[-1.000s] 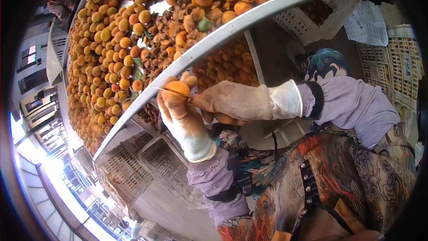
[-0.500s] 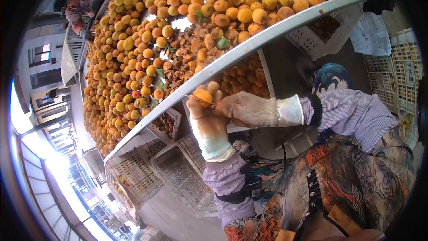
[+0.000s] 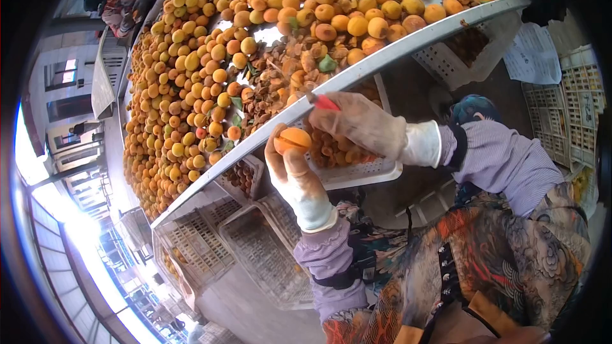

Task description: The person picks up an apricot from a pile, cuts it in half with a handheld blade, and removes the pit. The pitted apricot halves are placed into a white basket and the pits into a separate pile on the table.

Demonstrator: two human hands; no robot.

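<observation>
My left hand (image 3: 298,185), in a soiled white glove, is closed around an orange apricot (image 3: 294,138), with a dark cut line running across the fruit. Beside it, slightly above and to the right, my gloved right hand (image 3: 366,124) grips a small knife by its red handle (image 3: 327,102); motion smears the hand, and the blade is hard to make out. Both hands are over the near side of a metal-edged table heaped with apricots (image 3: 185,83). Below them, a white crate (image 3: 363,175) contains opened apricot halves.
The table's metal rim (image 3: 408,44) slants just beyond my hands. Brown scraps (image 3: 274,83) lie among the fruit. Plastic crates (image 3: 261,248) stand on the floor at left, and more crates (image 3: 561,108) at right. Another person (image 3: 127,0) is at the table's far end.
My right hand has drawn the knife off the apricot and moved up and right. The cut line now shows, and my left hand has turned slightly with the fruit.
</observation>
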